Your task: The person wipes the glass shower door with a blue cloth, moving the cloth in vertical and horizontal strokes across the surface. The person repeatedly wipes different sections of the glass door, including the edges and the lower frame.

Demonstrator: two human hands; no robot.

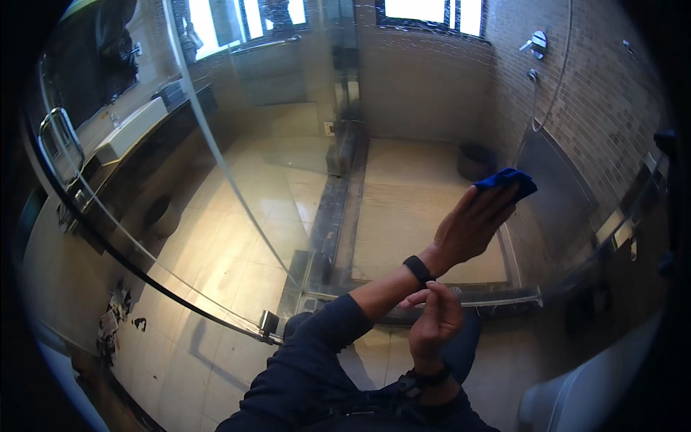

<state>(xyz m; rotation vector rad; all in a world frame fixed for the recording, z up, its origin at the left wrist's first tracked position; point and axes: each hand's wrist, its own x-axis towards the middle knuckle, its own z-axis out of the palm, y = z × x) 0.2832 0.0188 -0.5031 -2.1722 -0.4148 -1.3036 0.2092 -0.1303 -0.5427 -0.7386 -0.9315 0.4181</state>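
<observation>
My left hand reaches out to the upper right, its fingers laid flat over a folded blue cloth. The cloth appears to lie against the clear glass shower panel in front of me. A black band circles my left wrist. Just below that band is my right hand, its fingers curled and their tips close to my left wrist. Whether those fingertips pinch the band or only rest near it cannot be seen. Another dark band is on my right wrist.
A hinged glass door stands at left with a metal handle. Beyond the glass are a ribbed mat, a dark bucket and a shower mixer. A white basin sits on the left counter. A dark raised kerb crosses ahead.
</observation>
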